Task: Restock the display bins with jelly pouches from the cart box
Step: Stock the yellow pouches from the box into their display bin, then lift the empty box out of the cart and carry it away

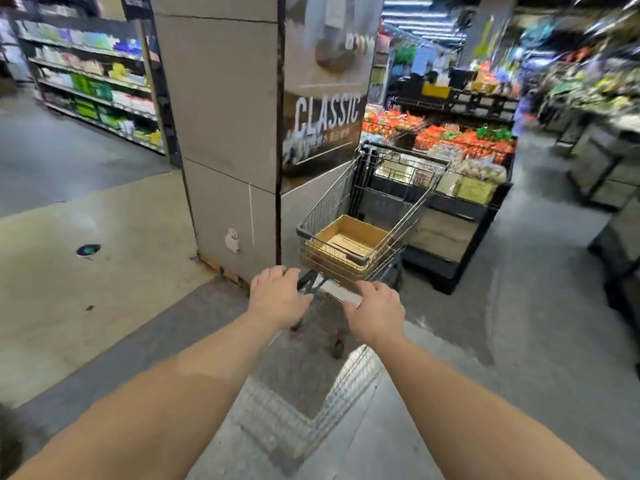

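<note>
Item: cart (349,202), wire, standing in the aisle beside a pillar (221,133), nose toward the bins (460,157).
Contents: one box (349,242), cardboard, top open. Only flat card shows inside; no pouches can be made out, though blur limits this.
Hands: left hand (277,296) and right hand (375,311) both lie over the cart handle (337,293), fingers curled on it, grasping.
Bins: on a dark stand ahead of the cart, heaped with orange, green and pale packets; too blurred to identify.
Progress, judged: the box looks emptied or close to it, so restocking may be largely done. Whether any bin is short cannot be told.
</note>
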